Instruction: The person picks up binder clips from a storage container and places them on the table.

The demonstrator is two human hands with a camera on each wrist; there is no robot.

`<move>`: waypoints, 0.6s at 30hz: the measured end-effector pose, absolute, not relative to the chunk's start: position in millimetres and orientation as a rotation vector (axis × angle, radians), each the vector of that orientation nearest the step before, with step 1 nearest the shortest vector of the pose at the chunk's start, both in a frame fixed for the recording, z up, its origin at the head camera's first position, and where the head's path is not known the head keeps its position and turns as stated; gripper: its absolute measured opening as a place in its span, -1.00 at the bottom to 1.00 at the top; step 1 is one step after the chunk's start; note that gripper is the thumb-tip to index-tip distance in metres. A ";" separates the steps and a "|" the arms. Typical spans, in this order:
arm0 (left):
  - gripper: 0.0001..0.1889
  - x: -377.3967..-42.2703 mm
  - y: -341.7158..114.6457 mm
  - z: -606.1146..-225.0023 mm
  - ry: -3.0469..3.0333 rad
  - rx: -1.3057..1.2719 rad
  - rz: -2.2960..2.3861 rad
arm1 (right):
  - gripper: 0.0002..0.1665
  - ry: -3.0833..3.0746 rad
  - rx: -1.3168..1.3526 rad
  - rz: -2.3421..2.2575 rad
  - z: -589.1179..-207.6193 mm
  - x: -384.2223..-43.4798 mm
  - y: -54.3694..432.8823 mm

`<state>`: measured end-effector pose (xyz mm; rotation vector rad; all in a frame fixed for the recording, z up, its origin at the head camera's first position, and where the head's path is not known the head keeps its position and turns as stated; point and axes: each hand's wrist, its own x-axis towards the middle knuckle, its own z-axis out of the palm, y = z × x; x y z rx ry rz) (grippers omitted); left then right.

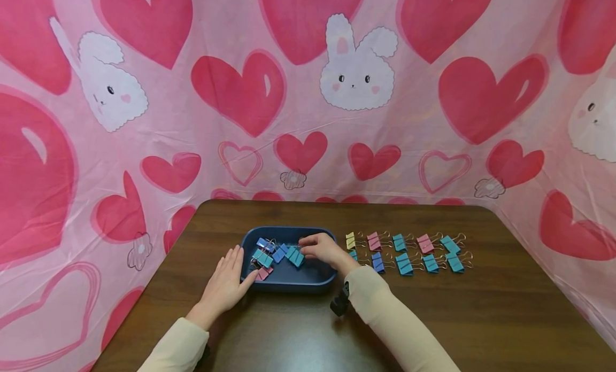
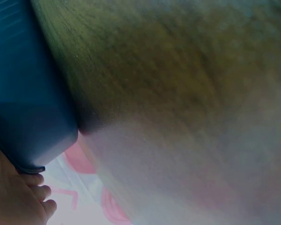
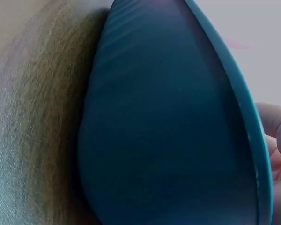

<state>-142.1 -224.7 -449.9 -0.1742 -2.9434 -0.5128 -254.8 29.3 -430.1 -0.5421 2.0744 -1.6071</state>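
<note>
The left hand (image 1: 223, 278) is spread, its fingers straight along the left end of the blue tray (image 1: 293, 283) and its thumb reaching over the near left corner; it holds no clip. The right hand (image 1: 321, 249) reaches into the right part of the tray with its fingers bent; its fingertips are right at a teal binder clip (image 1: 295, 257), but whether they pinch it or only touch it cannot be told, and the right wrist view shows just parts of the fingers beyond the tray's rim. That teal clip lies just left of the right hand, near the middle of the tray. The other clips in the tray lie between it and the left hand: a blue clip (image 1: 280, 253) beside it, then an overlapping cluster of another blue clip (image 1: 266, 245), a second teal clip (image 1: 262, 258) and a pink clip (image 1: 263, 274) close to the left thumb. Five can be made out there, though the overlap may hide more. On the wooden table (image 1: 481, 318), right of the tray, ten clips lie in two rows of five (image 1: 404, 265): six teal, two pink, one blue and one yellow, the nearest teal one partly hidden behind the right wrist.
</note>
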 end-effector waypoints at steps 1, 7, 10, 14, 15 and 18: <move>-0.17 -142.1 -224.7 -449.8 -2.944 -0.174 -0.513 | -0.61 2.067 -0.544 -1.624 -430.2 -254.4 29.2; -0.17 -142.2 -225.0 -450.0 -2.943 -0.174 -0.528 | -0.66 2.036 -0.529 -1.712 -430.2 -251.6 28.8; -0.17 -142.6 -225.4 -450.4 -2.941 -0.176 -0.528 | -0.68 2.023 -0.525 -1.759 -429.7 -250.2 29.1; -0.18 -143.2 -225.9 -450.8 -2.939 -0.179 -0.522 | -0.71 2.030 -0.527 -1.788 -426.9 -248.2 31.5; -0.18 -143.3 -226.1 -450.9 -2.938 -0.178 -0.522 | -0.71 2.036 -0.530 -1.791 -426.0 -247.7 32.5; -0.18 -143.4 -226.5 -451.3 -2.937 -0.178 -0.519 | -0.68 2.024 -0.547 -1.817 -424.1 -246.7 36.6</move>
